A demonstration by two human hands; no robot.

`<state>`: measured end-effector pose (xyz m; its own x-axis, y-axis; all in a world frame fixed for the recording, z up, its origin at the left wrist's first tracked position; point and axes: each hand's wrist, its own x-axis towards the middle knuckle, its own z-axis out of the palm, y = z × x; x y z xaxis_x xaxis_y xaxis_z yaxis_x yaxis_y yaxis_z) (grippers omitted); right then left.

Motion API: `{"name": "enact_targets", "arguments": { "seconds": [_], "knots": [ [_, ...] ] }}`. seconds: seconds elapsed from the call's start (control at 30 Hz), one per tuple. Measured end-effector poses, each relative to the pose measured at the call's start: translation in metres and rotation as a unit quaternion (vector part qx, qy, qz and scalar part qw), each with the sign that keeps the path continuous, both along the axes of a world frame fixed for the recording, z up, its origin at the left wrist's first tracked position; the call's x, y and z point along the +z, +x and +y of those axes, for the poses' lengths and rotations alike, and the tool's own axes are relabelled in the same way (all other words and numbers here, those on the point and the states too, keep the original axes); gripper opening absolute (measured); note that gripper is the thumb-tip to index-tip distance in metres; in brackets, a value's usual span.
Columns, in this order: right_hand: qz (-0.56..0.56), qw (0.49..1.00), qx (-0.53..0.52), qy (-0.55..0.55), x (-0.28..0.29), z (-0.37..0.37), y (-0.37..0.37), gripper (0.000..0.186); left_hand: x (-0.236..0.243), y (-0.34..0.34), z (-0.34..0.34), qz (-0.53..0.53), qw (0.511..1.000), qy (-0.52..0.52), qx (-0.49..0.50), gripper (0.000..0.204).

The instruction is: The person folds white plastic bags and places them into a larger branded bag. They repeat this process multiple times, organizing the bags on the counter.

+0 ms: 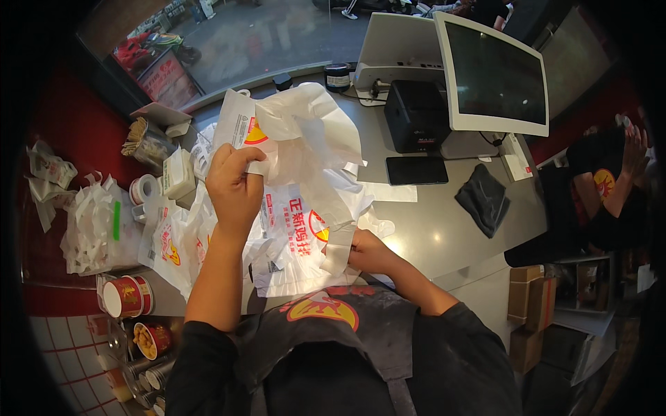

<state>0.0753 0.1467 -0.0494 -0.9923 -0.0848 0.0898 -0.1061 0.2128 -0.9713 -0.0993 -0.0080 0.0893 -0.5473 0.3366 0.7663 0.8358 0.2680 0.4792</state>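
Head view: the scene was seen from above, over a grey bench (444, 229) beside a window.
Left hand (234, 186): it was raised above the bench with the forearm rising from the lower edge; its grip was clenched on the upper edge of a white plastic bag (305, 139).
Right hand (368, 251): it was held low and close to the body, and a handle strip of the same bag was pinched in its grip.
Bag position: the white plastic bag was stretched between the two hands, over the middle of the bench, with its red and yellow print turned upward.
Left side: more printed bags (173, 243) were spread on the bench just under the left forearm; a heap of clear wrappers (97, 229) lay further left, and red paper cups (128, 296) stood near the bench's front edge.
Right side: a bare stretch of bench was seen right of the right hand, up to a dark cloth (485, 200).
Far edge: a monitor (494, 78), a black receipt printer (416, 114) and a dark flat device (416, 170) were set there.
Far right: another person's arm (617, 187) was seen, well apart from the bag.
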Motion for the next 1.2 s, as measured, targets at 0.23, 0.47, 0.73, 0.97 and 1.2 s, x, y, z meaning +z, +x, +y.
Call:
{"name": "enact_targets", "arguments": {
  "seconds": [0.23,0.47,0.73,0.97,1.2],
  "knots": [
    [-0.104,0.978,0.148,0.109,-0.009,0.041,0.019,0.016,0.019,-0.071,-0.058,0.079,0.982,0.054,0.166,0.018],
    [-0.188,0.97,0.111,0.106,0.021,0.07,0.047,0.021,0.066,-0.069,-0.142,0.095,0.979,-0.043,0.177,0.044],
    [-0.221,0.974,0.015,0.051,0.034,0.096,0.064,0.03,0.011,-0.013,-0.257,-0.051,0.922,-0.275,0.268,0.053],
    [-0.193,0.97,-0.031,0.146,0.061,0.089,0.046,0.037,-0.107,0.013,-0.246,-0.259,0.813,-0.383,0.353,0.06],
    [-0.128,0.98,-0.005,0.151,0.089,0.056,0.019,0.034,-0.084,-0.007,-0.263,-0.313,0.812,-0.199,0.451,0.031]
  ]
}}
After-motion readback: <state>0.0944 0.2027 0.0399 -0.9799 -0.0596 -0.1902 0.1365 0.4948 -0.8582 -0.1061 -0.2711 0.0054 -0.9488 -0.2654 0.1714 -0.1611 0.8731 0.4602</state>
